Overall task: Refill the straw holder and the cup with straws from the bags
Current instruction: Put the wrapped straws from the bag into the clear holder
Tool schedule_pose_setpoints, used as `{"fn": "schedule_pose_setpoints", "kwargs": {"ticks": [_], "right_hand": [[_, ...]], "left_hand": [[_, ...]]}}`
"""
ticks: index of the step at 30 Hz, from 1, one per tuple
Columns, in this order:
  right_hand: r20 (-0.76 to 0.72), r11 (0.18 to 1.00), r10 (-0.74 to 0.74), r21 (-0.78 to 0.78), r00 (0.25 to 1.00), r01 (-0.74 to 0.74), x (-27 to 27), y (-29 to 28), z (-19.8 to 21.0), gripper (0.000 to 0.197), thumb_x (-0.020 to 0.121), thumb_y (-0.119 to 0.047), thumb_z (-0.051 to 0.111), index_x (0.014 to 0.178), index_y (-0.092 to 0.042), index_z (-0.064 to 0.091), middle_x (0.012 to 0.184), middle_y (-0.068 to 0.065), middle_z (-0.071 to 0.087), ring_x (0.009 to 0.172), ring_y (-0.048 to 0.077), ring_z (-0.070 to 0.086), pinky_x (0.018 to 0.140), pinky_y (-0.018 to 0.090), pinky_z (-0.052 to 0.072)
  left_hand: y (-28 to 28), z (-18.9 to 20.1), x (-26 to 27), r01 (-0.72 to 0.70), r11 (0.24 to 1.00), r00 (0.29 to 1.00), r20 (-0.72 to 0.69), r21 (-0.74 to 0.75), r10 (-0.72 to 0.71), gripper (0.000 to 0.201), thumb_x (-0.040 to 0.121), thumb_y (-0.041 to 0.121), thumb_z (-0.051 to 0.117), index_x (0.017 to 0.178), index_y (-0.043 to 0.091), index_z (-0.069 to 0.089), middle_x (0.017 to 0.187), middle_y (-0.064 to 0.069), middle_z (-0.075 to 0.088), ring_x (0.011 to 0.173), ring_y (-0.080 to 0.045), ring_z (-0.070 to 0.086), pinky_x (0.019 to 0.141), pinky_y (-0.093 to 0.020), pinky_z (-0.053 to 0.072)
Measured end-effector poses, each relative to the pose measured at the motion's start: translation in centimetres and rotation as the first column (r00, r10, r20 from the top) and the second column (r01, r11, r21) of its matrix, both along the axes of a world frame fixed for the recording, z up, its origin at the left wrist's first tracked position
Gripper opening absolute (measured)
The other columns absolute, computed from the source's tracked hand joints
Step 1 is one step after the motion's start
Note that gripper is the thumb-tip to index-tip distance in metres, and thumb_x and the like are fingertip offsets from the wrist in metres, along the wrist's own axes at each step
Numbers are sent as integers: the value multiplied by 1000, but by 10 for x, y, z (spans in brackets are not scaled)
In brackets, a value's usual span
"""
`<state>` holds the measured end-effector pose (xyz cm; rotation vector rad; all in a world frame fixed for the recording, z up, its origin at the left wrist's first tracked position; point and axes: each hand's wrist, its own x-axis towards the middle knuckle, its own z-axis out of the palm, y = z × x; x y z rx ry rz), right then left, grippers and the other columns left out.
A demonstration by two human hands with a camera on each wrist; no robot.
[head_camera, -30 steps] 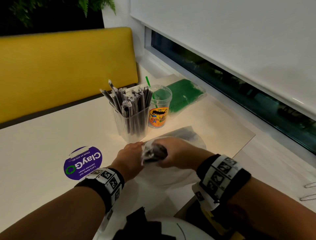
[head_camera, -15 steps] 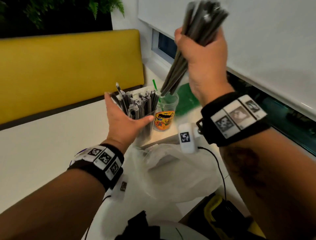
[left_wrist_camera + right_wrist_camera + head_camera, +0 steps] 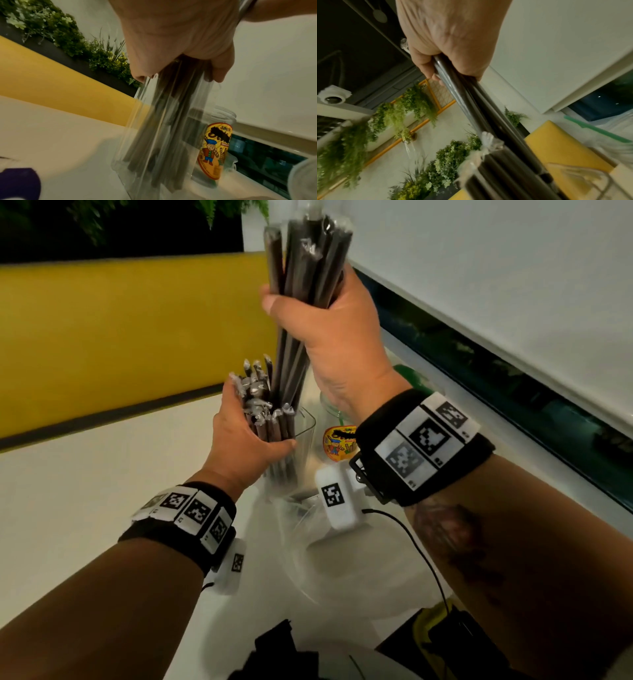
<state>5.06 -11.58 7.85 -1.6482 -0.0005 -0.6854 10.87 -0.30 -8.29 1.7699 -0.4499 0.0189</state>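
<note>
- The right hand [image 3: 329, 326] is gripping a bundle of dark wrapped straws [image 3: 301, 268], fingers and thumb curling fully around the middle of it, at about 12 o'clock in the head view.
- The bundle is standing nearly upright, its top ends fanning out above the fist and its lower ends pointing down into the straw holder [image 3: 303, 433].
- In the right wrist view, the same hand [image 3: 450, 40] is clenching the straws [image 3: 471, 101], which are running away toward 5 o'clock with crinkled clear wrapper tips showing.
- The left hand [image 3: 243, 440] is wrapping around the dark straws already in the holder [image 3: 263, 412], thumb curling across them, pulling them toward 9 o'clock.
- In the left wrist view, that hand [image 3: 180, 37] is closing over the holder's mouth, with the clear-walled holder [image 3: 133, 142] and its blurred straws [image 3: 164, 121] hanging below toward 6 o'clock.
- The clear cup [image 3: 217, 146] with a yellow cartoon label is standing just beside the holder at 3 o'clock.
- A clear plastic bag [image 3: 308, 535] is lying crumpled on the pale table [image 3: 85, 491] at 6 o'clock of the holder.
- A green bag [image 3: 411, 376] is peeking out behind the right wrist.
- A yellow bench back [image 3: 120, 337] is running along the table's far edge from 9 to 11 o'clock, with greenery [image 3: 102, 217] above it.
</note>
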Motion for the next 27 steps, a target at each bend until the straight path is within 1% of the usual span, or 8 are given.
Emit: {"fn": "schedule_pose_setpoints", "kwargs": {"ticks": [3, 7, 12, 16, 19, 21, 23, 27], "right_hand": [[0, 996, 45, -77, 999, -45, 1, 10, -1, 19, 79, -5, 76, 89, -15, 64, 93, 16, 72, 89, 28, 69, 84, 44, 58], [-181, 999, -19, -30, 983, 14, 11, -1, -28, 20, 83, -14, 75, 99, -19, 63, 93, 1, 70, 84, 11, 68, 76, 25, 57], [-426, 989, -50, -149, 903, -16, 9, -16, -90, 73, 81, -28, 78, 140, -20, 37, 126, -4, 63, 112, 11, 61, 103, 43, 49], [-104, 925, -169, -361, 980, 121, 1, -14, -81, 109, 76, -41, 77, 153, -22, 2, 154, 14, 29, 141, 25, 35, 114, 54, 34], [233, 737, -181, -611, 956, 288, 3, -11, -57, 85, 90, -28, 62, 150, 7, 13, 156, 28, 20, 146, 39, 21, 119, 56, 21], [24, 532, -115, -843, 993, 82, 8, -10, -57, 70, 100, -37, 43, 153, -1, 16, 161, 20, 15, 150, 34, 10, 122, 52, 11], [-370, 401, -149, -870, 917, -286, 8, -14, -64, 61, 105, -44, 27, 156, -12, 18, 164, 8, 12, 152, 23, 3, 123, 45, 7], [-404, 558, -50, -770, 914, -310, -9, -16, -45, 53, 106, -42, 25, 153, -19, 26, 163, 2, 18, 151, 22, 6, 122, 48, 2]], "left_hand": [[2, -1, 3, 10, 1000, 1000, 13, 13, -10, 132, 49, 27, 94, 155, 26, 14, 132, 6, 53, 126, -9, 51, 109, -35, 45], [1, -6, 7, 14, 1000, 1000, 9, -10, -14, 129, 55, 11, 95, 156, 16, 14, 130, 8, 54, 114, 16, 51, 99, -7, 41], [0, -3, 5, 5, 1000, 996, 91, 22, -7, 120, 52, 26, 92, 151, 17, 25, 128, 12, 58, 122, 0, 55, 106, -28, 47], [0, -9, 5, -53, 994, 992, 118, 100, 41, 125, 53, 37, 92, 154, 20, 20, 142, 9, 48, 135, -11, 43, 113, -35, 39], [0, -13, 9, -81, 986, 989, 136, 146, 62, 125, 50, 51, 89, 152, 21, 23, 138, 1, 53, 129, -24, 49, 106, -49, 45], [-2, -12, 10, -82, 983, 985, 161, 166, 55, 120, 53, 53, 88, 151, 20, 26, 135, -2, 55, 126, -26, 53, 103, -50, 47], [-2, -11, 10, -73, 977, 981, 190, 199, 35, 121, 56, 53, 86, 153, 18, 22, 138, -4, 54, 128, -27, 52, 104, -51, 46], [1, -6, 3, -114, 971, 971, 229, 212, 64, 135, 54, 58, 82, 156, 7, 8, 152, -9, 41, 140, -29, 39, 113, -53, 35]]}}
